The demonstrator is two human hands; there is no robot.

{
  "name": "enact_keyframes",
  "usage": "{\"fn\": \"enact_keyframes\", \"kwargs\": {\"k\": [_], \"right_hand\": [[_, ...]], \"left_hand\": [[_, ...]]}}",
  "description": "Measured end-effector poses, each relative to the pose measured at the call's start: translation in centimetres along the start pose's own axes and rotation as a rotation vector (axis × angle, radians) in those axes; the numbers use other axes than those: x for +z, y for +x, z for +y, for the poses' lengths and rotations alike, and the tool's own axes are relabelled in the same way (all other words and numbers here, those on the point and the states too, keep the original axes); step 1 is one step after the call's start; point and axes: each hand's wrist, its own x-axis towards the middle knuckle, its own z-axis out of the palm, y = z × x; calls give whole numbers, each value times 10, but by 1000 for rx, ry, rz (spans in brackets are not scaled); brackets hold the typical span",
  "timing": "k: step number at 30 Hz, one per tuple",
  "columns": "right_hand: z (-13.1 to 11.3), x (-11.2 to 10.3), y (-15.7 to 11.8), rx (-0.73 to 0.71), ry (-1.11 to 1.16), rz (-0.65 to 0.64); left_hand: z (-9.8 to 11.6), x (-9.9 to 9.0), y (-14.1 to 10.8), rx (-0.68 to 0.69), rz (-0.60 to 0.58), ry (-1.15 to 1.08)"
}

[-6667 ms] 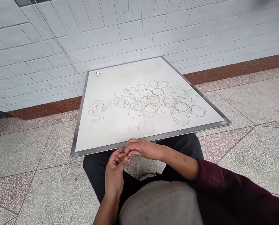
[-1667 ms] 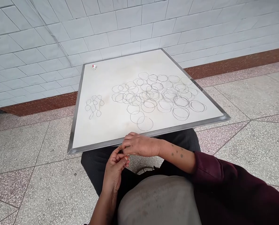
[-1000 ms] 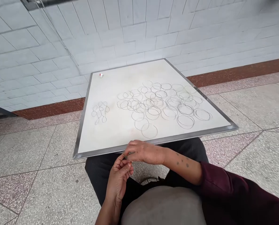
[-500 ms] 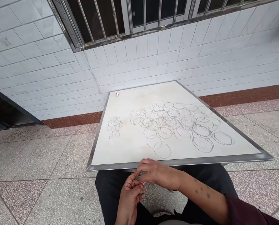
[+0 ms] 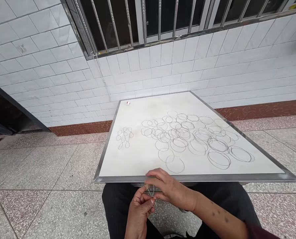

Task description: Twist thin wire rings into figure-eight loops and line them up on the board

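Observation:
Over my lap, just below the table's near edge, my left hand [image 5: 139, 210] pinches a thin wire [image 5: 150, 192] between thumb and forefinger. The wire crosses at that pinch, with a small loop standing above it and loose ends below. My right hand [image 5: 171, 190] reaches in from the right, its fingers curled round the top of the loop and its thumb beside the crossing. Many thin wire rings [image 5: 179, 145] lie overlapping on the white tabletop [image 5: 135, 162]. Several small twisted wire pieces [image 5: 125, 136] form a group at the left.
A metal rim [image 5: 200, 178] edges the table. A small red and white object [image 5: 128, 103] lies at its far left corner. Behind stands a white tiled wall [image 5: 138, 76] with a barred window [image 5: 160, 20]. Speckled stone floor [image 5: 63, 172] surrounds the table.
My right hand has shifted slightly right and its fingers have opened a little, so the wire loop between the hands now shows. The view has tilted slightly.

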Motion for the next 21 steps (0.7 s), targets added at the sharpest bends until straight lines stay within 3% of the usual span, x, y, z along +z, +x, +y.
{"fn": "enact_keyframes", "kwargs": {"k": [4, 8, 10, 17, 21], "right_hand": [[6, 17, -8, 206, 157, 132], [3, 34, -10, 426, 428, 69], [1, 43, -9, 458, 493, 41], [7, 59, -4, 520, 596, 122], [7, 54, 2, 445, 396, 107]], "left_hand": [[1, 0, 5, 28, -5, -61], [2, 1, 11, 79, 13, -122], [2, 3, 12, 77, 35, -153], [9, -2, 18, 71, 46, -158], [16, -7, 23, 83, 68, -145]]}}
